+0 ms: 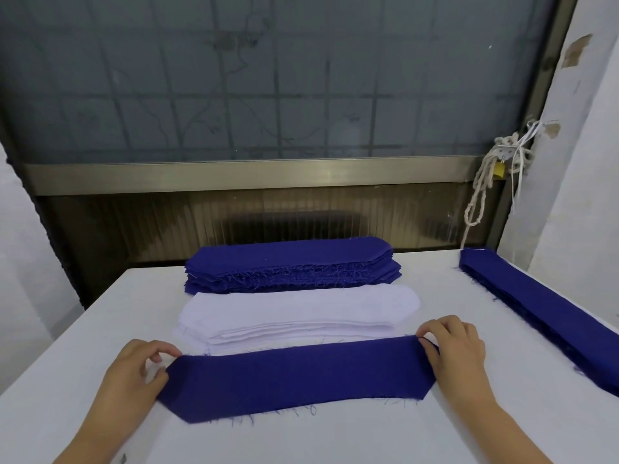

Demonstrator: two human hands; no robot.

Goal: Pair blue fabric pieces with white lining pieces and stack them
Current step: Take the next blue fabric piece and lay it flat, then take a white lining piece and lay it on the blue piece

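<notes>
Pinching blue piece (pixel 294 380): left hand (pixel 134 373), right hand (pixel 455 349).

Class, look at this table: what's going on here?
A person holds one blue fabric piece flat on the white table, the left hand pinching its left end and the right hand its right end. Just behind lies a stack of white lining pieces, then a blue stack. A second blue pile lies along the table's right edge.
</notes>
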